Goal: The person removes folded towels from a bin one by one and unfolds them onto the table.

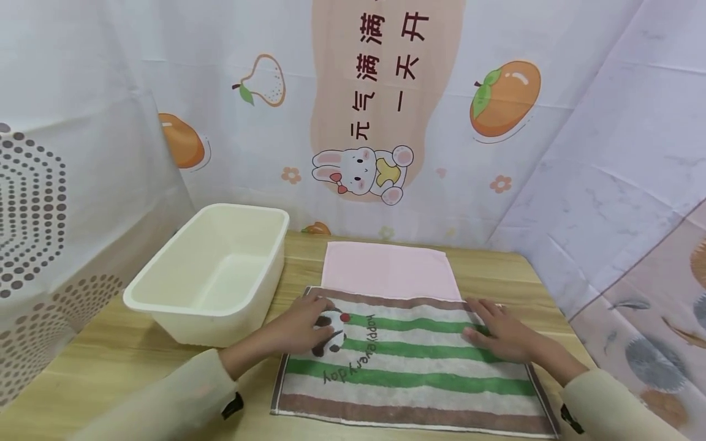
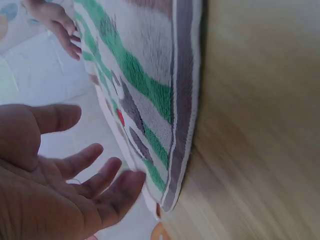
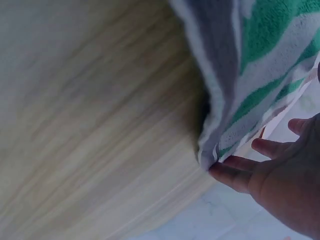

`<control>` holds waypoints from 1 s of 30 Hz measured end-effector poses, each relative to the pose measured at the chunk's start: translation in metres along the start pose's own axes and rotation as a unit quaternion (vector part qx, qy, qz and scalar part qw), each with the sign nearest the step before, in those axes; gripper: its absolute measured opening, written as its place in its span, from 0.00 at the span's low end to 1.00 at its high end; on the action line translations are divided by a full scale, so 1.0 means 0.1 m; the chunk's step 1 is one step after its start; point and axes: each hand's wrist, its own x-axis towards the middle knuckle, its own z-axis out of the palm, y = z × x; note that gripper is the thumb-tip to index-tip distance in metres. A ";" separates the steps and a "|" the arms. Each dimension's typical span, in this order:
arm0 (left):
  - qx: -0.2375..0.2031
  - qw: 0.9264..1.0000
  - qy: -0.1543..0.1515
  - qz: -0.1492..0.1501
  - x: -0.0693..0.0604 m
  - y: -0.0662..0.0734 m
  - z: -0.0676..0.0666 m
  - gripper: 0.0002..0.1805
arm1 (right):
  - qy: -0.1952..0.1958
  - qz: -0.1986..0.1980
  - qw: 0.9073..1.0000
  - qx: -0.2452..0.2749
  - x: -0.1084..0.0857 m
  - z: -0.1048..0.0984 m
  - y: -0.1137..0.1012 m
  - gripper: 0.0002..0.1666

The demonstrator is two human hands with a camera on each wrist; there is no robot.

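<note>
A striped towel (image 1: 408,361) in green, white and brown, with a panda face and lettering, lies spread on the table. My left hand (image 1: 300,324) is over its far left corner, fingers extended; in the left wrist view the left hand (image 2: 65,175) has its fingers loosely bent beside the towel (image 2: 145,75). My right hand (image 1: 504,334) is at the far right corner with its fingers reaching forward. In the right wrist view, fingertips of the right hand (image 3: 280,170) touch the corner of the towel (image 3: 270,85). A pink cloth (image 1: 388,269) lies flat behind, partly covered by the towel.
A cream plastic basin (image 1: 206,263) stands at the left of the wooden table (image 1: 138,380), with nothing visible inside. Printed curtains (image 1: 220,147) hang behind the table and along both sides.
</note>
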 end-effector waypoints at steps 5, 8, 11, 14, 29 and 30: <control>0.060 0.997 -0.045 -0.008 0.10 -0.02 0.05 0.33 | -0.032 0.024 0.999 -0.014 0.01 0.05 -0.06 0.49; 0.099 0.992 -0.077 -0.015 0.09 -0.07 0.07 0.39 | -0.037 0.026 0.998 -0.032 0.00 0.08 -0.08 0.49; 0.140 0.985 -0.096 -0.020 0.05 -0.10 0.08 0.43 | -0.039 0.034 0.998 -0.034 0.00 0.09 -0.08 0.50; 0.167 0.980 -0.104 -0.030 0.00 -0.09 0.06 0.46 | -0.050 0.045 0.997 -0.027 0.00 0.08 -0.06 0.52; 0.180 0.978 -0.097 -0.031 -0.12 -0.06 0.02 0.46 | -0.044 0.048 0.997 -0.038 -0.03 0.13 -0.04 0.52; 0.178 0.979 -0.097 -0.032 -0.11 -0.06 0.02 0.45 | -0.046 0.049 0.997 -0.038 -0.03 0.12 -0.04 0.52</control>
